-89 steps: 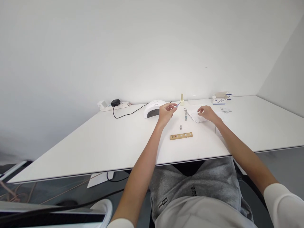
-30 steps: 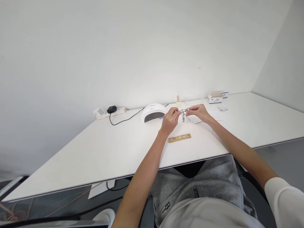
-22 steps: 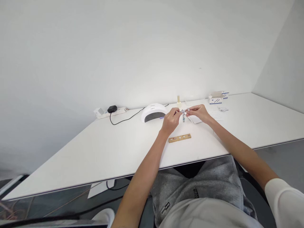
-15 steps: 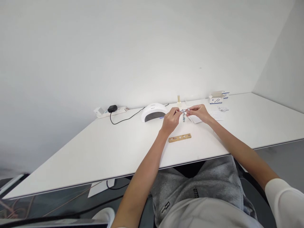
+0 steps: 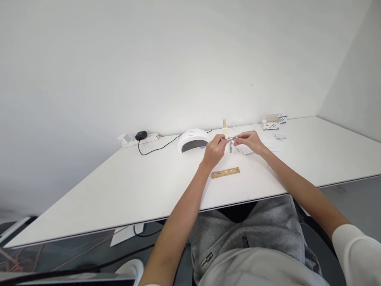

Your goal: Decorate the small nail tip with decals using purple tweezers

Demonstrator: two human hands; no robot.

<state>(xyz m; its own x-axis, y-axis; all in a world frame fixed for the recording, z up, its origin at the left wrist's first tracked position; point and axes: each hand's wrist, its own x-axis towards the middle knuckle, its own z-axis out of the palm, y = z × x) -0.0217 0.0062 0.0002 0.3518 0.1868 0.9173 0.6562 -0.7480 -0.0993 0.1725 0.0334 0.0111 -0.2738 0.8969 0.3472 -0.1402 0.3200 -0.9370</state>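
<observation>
My left hand (image 5: 214,151) is closed in a pinch over the white table (image 5: 166,182), its fingertips meeting a thin bluish piece too small to name. Facing it, my right hand (image 5: 250,141) pinches a small shiny silver piece (image 5: 236,138). Between the two hands, a short strand of glittery blue-silver bits (image 5: 230,147) hangs down or stands just below the fingertips; I cannot tell which. Nearer to me lies a flat gold-coloured strip (image 5: 225,172) with several round spots along it. White paper (image 5: 244,149) lies beneath my right hand.
A white nail lamp (image 5: 193,137) stands left of my hands. Behind them is a pale nail polish bottle (image 5: 224,126). A power strip (image 5: 153,137) with a black adapter (image 5: 141,135) sits at the back left. Small boxes (image 5: 270,122) and a crumpled clear packet (image 5: 279,136) are at the right.
Hardly anything differs. Both hands keep their pinch in the same place, and the view has shifted very slightly.
</observation>
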